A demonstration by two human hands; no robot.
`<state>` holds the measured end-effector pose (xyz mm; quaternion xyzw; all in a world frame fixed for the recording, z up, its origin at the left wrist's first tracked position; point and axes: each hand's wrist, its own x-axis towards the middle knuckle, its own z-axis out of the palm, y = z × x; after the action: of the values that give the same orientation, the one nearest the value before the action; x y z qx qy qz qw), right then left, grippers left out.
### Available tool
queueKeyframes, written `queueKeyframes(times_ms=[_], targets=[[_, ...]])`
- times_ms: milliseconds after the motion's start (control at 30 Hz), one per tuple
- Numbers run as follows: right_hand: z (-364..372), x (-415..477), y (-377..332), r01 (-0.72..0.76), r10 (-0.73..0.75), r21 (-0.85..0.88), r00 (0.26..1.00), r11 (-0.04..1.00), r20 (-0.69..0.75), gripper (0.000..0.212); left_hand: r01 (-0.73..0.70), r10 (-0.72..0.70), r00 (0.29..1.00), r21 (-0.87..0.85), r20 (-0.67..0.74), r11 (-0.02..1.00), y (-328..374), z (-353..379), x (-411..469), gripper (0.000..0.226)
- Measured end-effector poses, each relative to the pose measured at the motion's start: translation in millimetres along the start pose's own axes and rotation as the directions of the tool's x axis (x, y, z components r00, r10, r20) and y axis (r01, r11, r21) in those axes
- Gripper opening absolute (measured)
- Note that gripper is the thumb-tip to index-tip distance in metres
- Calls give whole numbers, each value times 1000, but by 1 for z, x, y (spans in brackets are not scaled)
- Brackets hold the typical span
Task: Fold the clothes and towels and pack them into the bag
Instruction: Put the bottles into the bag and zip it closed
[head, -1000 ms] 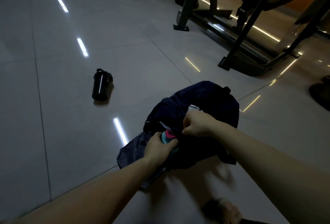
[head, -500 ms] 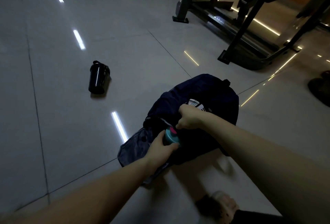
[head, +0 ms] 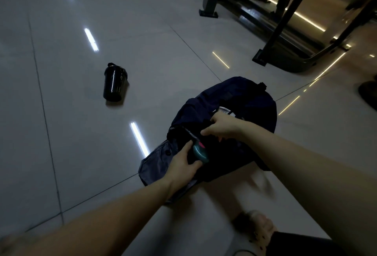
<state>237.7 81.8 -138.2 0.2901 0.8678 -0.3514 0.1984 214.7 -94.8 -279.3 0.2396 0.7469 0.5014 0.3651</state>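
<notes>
While the dark bag (head: 244, 96) lies on the floor (head: 81, 143), its long axis running from near left to far right and its mouth toward the person, its rim is pinched by the right hand (head: 222, 127), and a teal bottle (head: 201, 151) at the mouth is gripped by the left hand (head: 182, 167).

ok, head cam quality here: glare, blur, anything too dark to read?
Head view: dim; light strips glare off the glossy floor; the bag the right hand grips is near-black, folds lost; the teal item in the left hand reads clearly; bottom-edge foot blurred.
</notes>
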Motion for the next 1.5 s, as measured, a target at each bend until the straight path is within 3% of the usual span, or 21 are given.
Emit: queueKeyframes(times_ms=[100,200,300,467,600,733,833,900,1100,1233,1300,1500], targets=[[8,0,-4,54,-55,56,998,997,6,21,-60,68,994,102,-81,993,0,20,-9,68],[16,2,-9,95,-96,-44,995,994,-18,36,-92,118,980,161,-162,983,0,35,-14,53],[7,3,-10,41,-47,-126,998,991,-42,35,-120,148,982,225,-116,967,-5,25,-8,63],[2,1,-13,-1,-20,-276,997,961,-72,35,-26,29,999,159,-18,987,-12,-1,0,61],[10,-4,-23,-10,-2,-485,1000,874,-23,34,-25,17,999,174,44,984,-2,-8,5,53],[1,2,-45,-31,16,-502,999,864,-34,33,5,-37,994,289,104,957,6,-26,12,40],[-13,15,-69,-37,-76,-478,974,878,-216,32,51,-61,998,417,11,907,12,-65,32,18],[-15,31,-82,-29,-110,-444,952,896,-285,28,111,-90,994,476,-67,873,16,-105,49,17],[4,82,-97,-96,-21,-506,975,857,-220,41,316,-111,918,534,-380,784,14,-239,103,35],[17,119,-95,-171,122,-640,985,749,-121,17,417,-122,856,530,-503,738,-2,-291,142,53],[18,134,-92,-179,149,-612,984,770,-100,11,451,-137,827,497,-545,741,-7,-299,167,64],[2,174,-92,-193,184,-500,981,844,-67,23,538,-288,722,249,-629,805,-11,-310,234,77]])
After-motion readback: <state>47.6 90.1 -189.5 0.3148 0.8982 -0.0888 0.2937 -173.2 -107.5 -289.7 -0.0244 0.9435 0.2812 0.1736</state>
